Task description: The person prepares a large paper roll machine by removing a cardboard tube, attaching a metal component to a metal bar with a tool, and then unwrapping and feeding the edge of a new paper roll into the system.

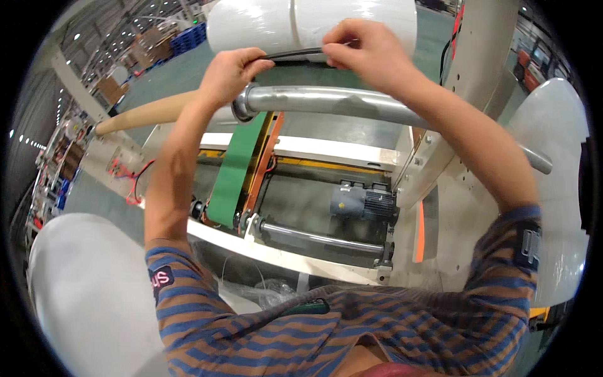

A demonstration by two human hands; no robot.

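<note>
A thin black strip (294,54) runs between my two hands above a metal shaft (326,100). My left hand (231,74) pinches its left end between thumb and fingers. Its right end is in the closed fingers of my right hand (367,55), which partly hide it. I cannot tell what the strip is made of. Below my left hand, a metal collar (242,105) sits around the shaft, and a brown cardboard core (147,113) extends along it to the left.
Large white film rolls stand beyond the shaft (251,25), at near left (88,295) and at right (553,188). Below are a green belt (235,169), an electric motor (364,200) and a thin roller (320,235) within a white frame. A machine upright (480,56) rises at right.
</note>
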